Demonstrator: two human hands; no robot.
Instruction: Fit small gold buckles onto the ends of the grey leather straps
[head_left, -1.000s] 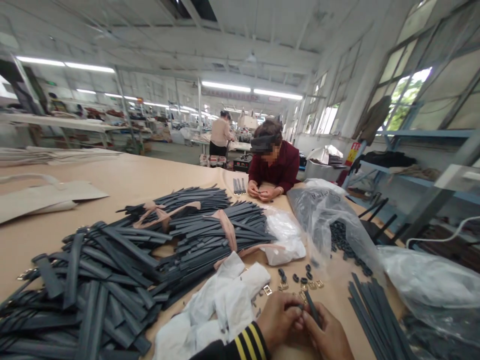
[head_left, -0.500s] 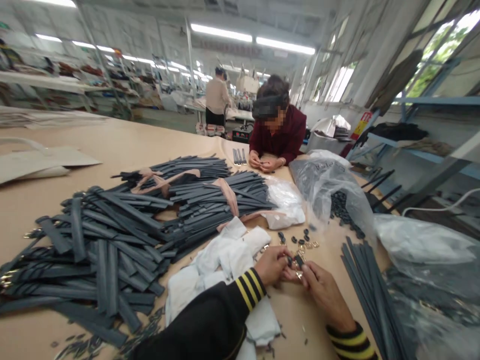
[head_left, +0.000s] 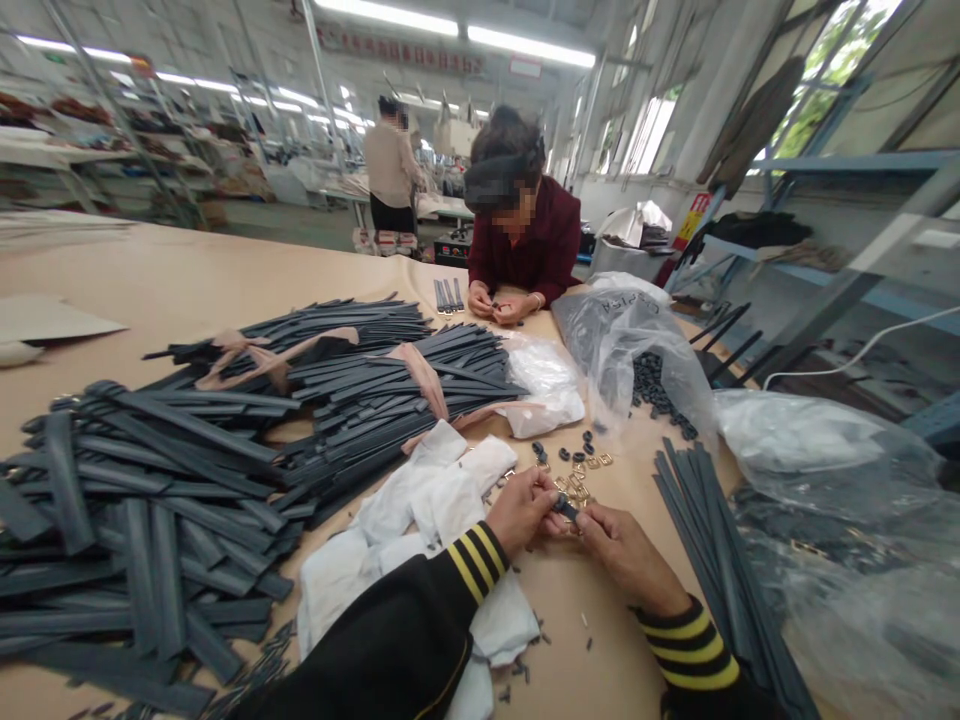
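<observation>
My left hand and my right hand meet low over the table, fingertips pinched. Between them is the end of a dark strap. The left fingers close on its upper end, where a small dark piece and a bit of gold metal partly show. My right thumb and fingers grip the lower end. Just beyond the fingers lie gold buckles and several small dark loops. A crumpled white cloth lies beside my left hand and under that forearm.
Dark straps pile up at left, with tied strap bundles behind. More straps lie right of my right hand, beside clear plastic bags. Across the table, a co-worker handles something small near several buckled straps.
The view has turned slightly right. My hands have drawn together on the strap end; before, the left held a small dark piece just apart from the strap in the right.
</observation>
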